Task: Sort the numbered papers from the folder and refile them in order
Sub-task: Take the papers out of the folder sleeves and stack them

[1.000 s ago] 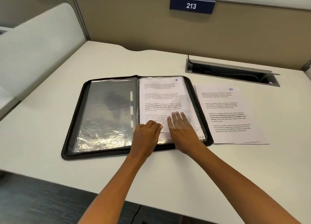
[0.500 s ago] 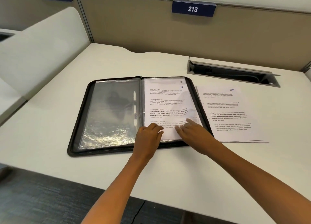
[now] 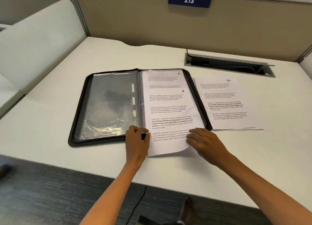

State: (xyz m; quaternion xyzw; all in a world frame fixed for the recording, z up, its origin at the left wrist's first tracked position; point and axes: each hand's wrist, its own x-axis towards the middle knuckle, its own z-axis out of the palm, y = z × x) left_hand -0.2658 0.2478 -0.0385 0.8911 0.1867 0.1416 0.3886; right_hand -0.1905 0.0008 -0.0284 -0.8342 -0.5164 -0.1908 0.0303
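Note:
A black zip folder (image 3: pixel 79 116) lies open on the desk, with an empty clear sleeve (image 3: pixel 109 106) on its left half. The sheet marked 3 (image 3: pixel 168 110) sticks halfway out of the right-hand sleeve, its bottom edge over the folder's front rim. My right hand (image 3: pixel 204 141) pinches the sheet's lower right corner, which curls up. My left hand (image 3: pixel 137 138) presses on the folder's bottom edge at the spine. Behind sheet 3, a sheet marked 5 (image 3: pixel 162 77) shows in the sleeve. A stack topped by the sheet marked 10 (image 3: pixel 224 103) lies right of the folder.
An open cable tray (image 3: pixel 229 66) is sunk into the desk (image 3: pixel 50 98) behind the stack. Beige partition walls close the back, with a sign reading 213 (image 3: pixel 189 0). A white divider (image 3: pixel 33 44) stands at the left. A bare foot (image 3: pixel 185 209) shows below the desk's front edge.
Sheet 3 has slid toward me out of the right sleeve, uncovering sheet 5 behind it. My right hand moved from flat on the page to gripping its lower right corner.

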